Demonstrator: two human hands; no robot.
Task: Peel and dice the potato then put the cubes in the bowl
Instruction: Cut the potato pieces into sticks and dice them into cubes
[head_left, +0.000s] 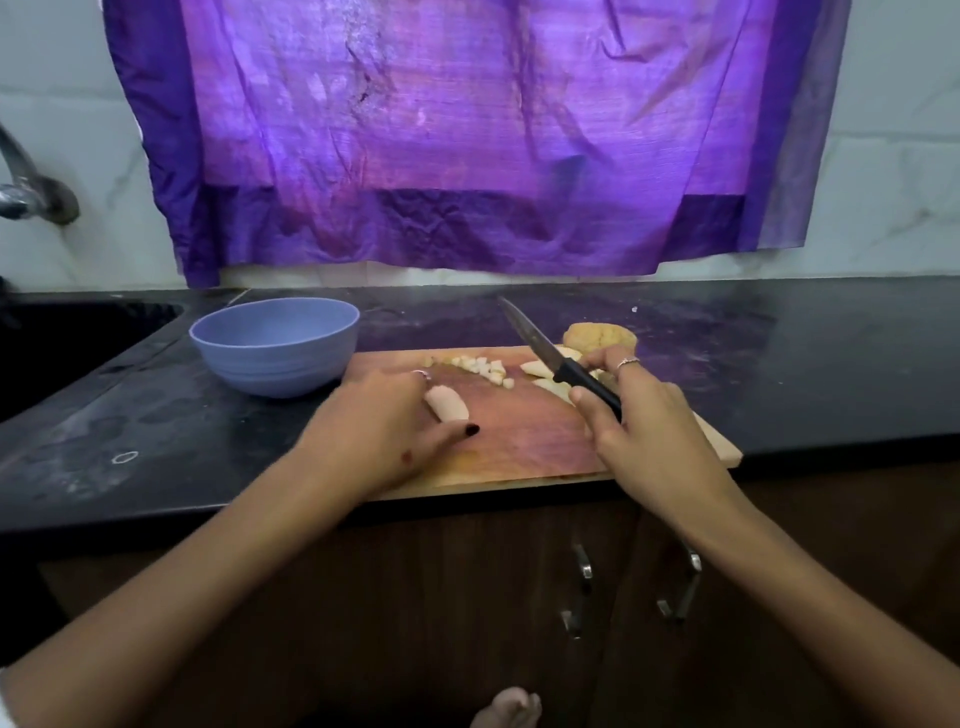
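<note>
In the head view, we hold a pale, peeled, elongated potato piece (448, 404) on the rectangular wooden cutting board (519, 441), near its middle. Our left hand (379, 421) lies over the piece's left end, fingers curled down on it with the thumb stretched along the board in front; the fingertips themselves are hidden. Our right hand (628, 410) wraps its fingers round the black handle of the steel-bladed kitchen knife (550, 358), the blade raised clear of the board and pointing away and to the left. The piece's long axis runs from upper left to lower right, its free rounded end toward the knife. We judge it firm but wet and slippery, so it should be pinned flat side down and held well back from the cut line. A cluster of small pale potato cubes (485, 370) lies at the board's far edge, further wedges (537, 370) sit beside the knife handle, and a brownish lump, possibly peel (600, 335), rests behind on the black counter (130, 431). The round lavender plastic bowl (275, 348) stands just left of the board; its contents cannot be seen.
</note>
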